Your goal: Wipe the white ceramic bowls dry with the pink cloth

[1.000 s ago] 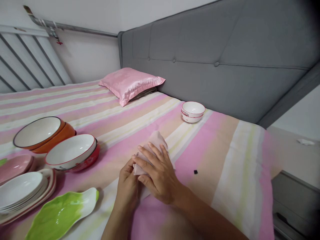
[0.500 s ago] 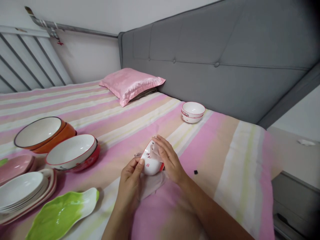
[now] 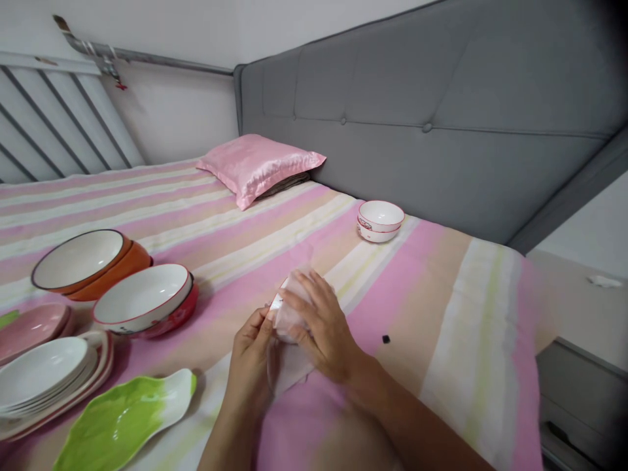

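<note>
My left hand (image 3: 251, 350) grips the rim of a small white bowl (image 3: 276, 303) with red markings, tilted on its side above the bed. A thin, pale cloth (image 3: 287, 366) hangs below the bowl and also covers much of its outside. Pressed over that cloth is my right hand (image 3: 324, 330), its fingers curved round the bowl's far side and slightly blurred. Most of the bowl is hidden behind the cloth and my fingers.
Two stacked white bowls (image 3: 380, 222) stand near the grey headboard (image 3: 392, 144). To the left are orange bowls (image 3: 132, 265), a red-rimmed bowl (image 3: 147, 294), white dishes (image 3: 44, 369) and a green leaf-shaped dish (image 3: 118, 415). A small black piece (image 3: 386, 339) lies right of my hands.
My right hand has moved down and left over the bowl's outside, spreading the cloth across the printed side that showed before. My left hand keeps its hold on the rim.
</note>
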`<state>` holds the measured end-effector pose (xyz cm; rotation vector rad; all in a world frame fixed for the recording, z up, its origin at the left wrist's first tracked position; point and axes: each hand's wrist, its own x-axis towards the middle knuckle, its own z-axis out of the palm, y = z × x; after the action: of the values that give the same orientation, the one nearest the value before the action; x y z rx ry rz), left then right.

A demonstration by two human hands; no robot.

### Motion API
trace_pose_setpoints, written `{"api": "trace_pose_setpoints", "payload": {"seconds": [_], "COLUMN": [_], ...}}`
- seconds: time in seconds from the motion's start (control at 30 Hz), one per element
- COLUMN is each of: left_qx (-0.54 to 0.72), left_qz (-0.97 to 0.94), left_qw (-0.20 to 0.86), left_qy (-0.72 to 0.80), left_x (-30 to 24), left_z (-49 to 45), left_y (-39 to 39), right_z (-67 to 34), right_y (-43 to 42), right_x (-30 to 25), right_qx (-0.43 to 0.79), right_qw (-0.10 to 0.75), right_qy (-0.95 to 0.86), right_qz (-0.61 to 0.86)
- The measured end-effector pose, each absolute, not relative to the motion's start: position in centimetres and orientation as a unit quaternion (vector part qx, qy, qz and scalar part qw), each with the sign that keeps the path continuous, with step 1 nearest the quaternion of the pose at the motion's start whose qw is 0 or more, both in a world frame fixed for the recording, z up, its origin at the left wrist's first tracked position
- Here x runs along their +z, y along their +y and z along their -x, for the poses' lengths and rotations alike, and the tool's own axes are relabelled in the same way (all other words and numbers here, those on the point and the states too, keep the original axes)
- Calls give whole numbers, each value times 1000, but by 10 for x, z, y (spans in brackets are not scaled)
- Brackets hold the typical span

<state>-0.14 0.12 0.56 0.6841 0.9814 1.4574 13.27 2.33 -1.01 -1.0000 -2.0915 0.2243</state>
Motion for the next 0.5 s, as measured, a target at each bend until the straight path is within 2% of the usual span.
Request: {"api": "trace_pose_setpoints", "payload": {"seconds": [0.13, 0.23, 0.43, 0.5], "left_qx": [624, 629, 609, 606], "left_qz": [-269, -266, -277, -279], "left_qw": [603, 605, 603, 601], "left_qy": [418, 410, 434, 439], "left_x": [-3, -7, -1, 0], "left_z": [7, 10, 5, 4], "left_y": [2, 2, 3, 3], "right_z": [-126, -121, -120, -123], "right_y": [15, 11, 17, 19], "right_x": [-5, -5, -8, -9], "right_qx": [41, 27, 40, 35], "right_qw": [349, 360, 512, 537], "right_qy": [-867, -876, -777, -750], "right_qz": [353, 320, 363, 384]}}
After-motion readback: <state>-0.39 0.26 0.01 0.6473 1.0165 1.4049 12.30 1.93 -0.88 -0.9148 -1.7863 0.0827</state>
